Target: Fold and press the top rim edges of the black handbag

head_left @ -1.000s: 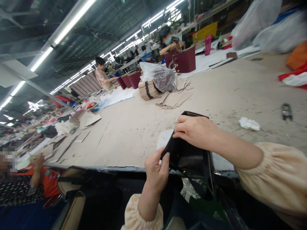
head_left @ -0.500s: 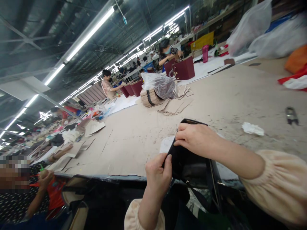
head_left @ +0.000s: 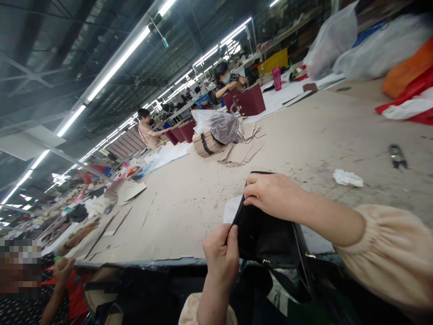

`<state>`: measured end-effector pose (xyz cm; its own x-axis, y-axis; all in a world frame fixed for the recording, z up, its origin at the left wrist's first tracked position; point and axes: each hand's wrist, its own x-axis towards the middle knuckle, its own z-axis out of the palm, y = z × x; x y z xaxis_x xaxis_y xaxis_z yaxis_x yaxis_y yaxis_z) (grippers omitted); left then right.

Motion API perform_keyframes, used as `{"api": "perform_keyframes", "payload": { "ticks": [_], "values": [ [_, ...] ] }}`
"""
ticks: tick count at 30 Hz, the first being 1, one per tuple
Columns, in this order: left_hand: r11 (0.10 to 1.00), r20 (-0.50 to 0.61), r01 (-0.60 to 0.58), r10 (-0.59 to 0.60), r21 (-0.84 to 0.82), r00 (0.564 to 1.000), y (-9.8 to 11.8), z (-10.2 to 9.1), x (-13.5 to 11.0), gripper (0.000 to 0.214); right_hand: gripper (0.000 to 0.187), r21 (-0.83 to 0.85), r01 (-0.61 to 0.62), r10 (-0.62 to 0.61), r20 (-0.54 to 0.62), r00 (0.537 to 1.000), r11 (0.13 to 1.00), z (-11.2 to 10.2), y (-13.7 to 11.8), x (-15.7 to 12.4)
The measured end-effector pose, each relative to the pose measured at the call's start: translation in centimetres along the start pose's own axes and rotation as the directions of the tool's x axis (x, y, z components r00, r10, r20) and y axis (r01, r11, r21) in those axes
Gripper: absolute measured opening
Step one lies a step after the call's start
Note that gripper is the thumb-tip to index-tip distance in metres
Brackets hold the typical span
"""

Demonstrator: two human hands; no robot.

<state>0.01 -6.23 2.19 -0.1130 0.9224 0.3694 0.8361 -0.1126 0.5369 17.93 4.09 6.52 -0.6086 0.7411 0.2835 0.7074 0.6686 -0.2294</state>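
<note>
A black bag rests at the near edge of the worktable, tilted, with a strap hanging down toward my lap. My left hand pinches the bag's left rim, thumb on top. Farther up the same rim, my right hand grips the edge between thumb and curled fingers. The rim runs stretched between the two hands. My right forearm covers part of the bag's far side. White paper shows beneath the bag on its left.
On the worktable lie a bundle of brown board pieces, a clear plastic bag, crumpled tissue and thread snips. Maroon bags stand farther back. A co-worker's hand is at the left; other people work beyond.
Both hands keep their hold on the bag's rim, with only slight shifts. The view has swung a little, so the background sits farther left. The co-worker's hand at left has moved slightly.
</note>
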Motion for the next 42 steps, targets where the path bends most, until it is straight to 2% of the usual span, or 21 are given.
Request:
{"api": "perform_keyframes", "payload": {
  "ticks": [8,20,25,29,33,37,42],
  "values": [
    [0.998,0.035,0.050,-0.049,-0.034,0.998,-0.1,-0.3,0.3,0.031,0.022,0.021,0.001,-0.001,-0.019,1.000,1.000,-0.2,-0.2,0.0],
    [0.999,0.086,0.010,-0.013,0.036,0.996,0.0,-0.2,0.1,0.031,0.024,0.005,-0.022,0.022,-0.038,0.999,1.000,0.4,-0.2,0.2],
    [0.993,0.198,-0.056,0.035,0.100,0.980,0.7,-1.2,0.6,0.022,0.023,0.017,-0.025,0.025,-0.047,0.999,1.000,0.4,-0.2,0.3],
    [0.988,0.291,-0.084,0.043,0.132,0.956,1.8,-2.2,1.8,0.024,0.023,0.026,-0.045,0.046,-0.038,0.998,0.999,0.3,-0.4,0.6],
    [0.968,0.265,-0.102,0.039,0.230,0.964,2.1,-1.7,3.5,0.025,0.024,0.015,-0.051,0.051,-0.034,0.998,0.999,0.4,-0.6,0.7],
    [0.914,0.247,-0.173,0.084,0.366,0.965,1.5,-0.8,4.7,0.030,0.023,0.000,-0.051,0.051,-0.035,0.998,0.999,0.3,-0.3,0.7],
    [0.925,0.253,-0.163,0.075,0.345,0.965,0.9,-0.8,5.0,0.036,0.016,-0.017,-0.019,0.020,0.019,1.000,1.000,-0.4,1.0,0.6]
  ]
}}
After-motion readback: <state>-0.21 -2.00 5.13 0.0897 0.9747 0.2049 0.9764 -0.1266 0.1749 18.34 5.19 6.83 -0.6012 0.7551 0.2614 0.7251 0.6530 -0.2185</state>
